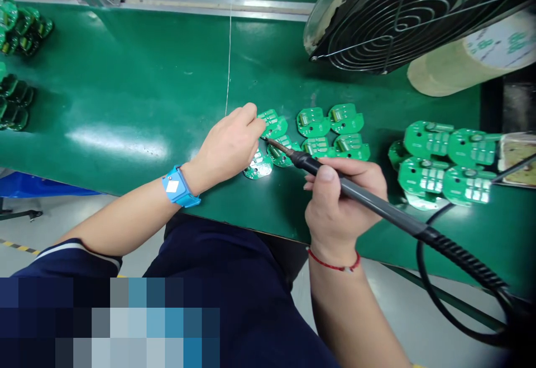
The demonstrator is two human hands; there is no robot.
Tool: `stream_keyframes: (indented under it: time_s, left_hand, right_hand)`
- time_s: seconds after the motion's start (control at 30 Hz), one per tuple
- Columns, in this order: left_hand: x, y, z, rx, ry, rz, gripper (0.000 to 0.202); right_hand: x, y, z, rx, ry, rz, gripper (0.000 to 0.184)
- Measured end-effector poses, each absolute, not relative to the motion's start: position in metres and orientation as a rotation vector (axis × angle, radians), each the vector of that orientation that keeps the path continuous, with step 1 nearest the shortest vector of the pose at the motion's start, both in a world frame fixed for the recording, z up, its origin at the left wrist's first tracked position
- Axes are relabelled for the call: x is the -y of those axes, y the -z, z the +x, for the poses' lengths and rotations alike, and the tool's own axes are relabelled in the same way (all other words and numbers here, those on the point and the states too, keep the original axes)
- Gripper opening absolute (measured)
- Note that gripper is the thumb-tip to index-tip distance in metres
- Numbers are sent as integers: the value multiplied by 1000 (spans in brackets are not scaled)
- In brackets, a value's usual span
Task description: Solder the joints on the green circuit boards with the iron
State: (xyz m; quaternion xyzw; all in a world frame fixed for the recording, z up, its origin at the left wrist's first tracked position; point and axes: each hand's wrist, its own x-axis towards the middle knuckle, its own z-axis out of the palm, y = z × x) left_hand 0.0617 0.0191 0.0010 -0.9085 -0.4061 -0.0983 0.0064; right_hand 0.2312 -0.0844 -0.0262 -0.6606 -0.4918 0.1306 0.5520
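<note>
My right hand grips a soldering iron like a pen, its tip pointing left towards the fingers of my left hand. My left hand is closed in a pinch over a group of green circuit boards. A thin solder wire hangs from above and runs behind that hand; the fingers hide its end. The iron's tip is at the boards near my left fingertips, but whether it touches cannot be made out. Another joined set of circuit boards lies just to the right.
Stacked circuit boards stand on the right, with more board stacks at the far left. A fan and a cream-coloured roll occupy the back right. The iron's cable loops at the right.
</note>
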Motion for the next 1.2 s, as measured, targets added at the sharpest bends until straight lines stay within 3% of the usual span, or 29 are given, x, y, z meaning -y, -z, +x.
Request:
stream_keyframes:
  time_s: [0.73, 1.03, 1.2]
  left_hand:
    - [-16, 4, 67, 1127, 438, -2894, 31]
    - [-21, -7, 55, 1285, 491, -2889, 31]
    - [-33, -22, 17, 1425, 303, -3065, 22]
  right_hand:
    - [84, 24, 231, 1163, -358, -1591, 25]
    - [86, 26, 233, 1151, -274, -1538, 23]
    - [86, 26, 233, 1145, -248, -1517, 20]
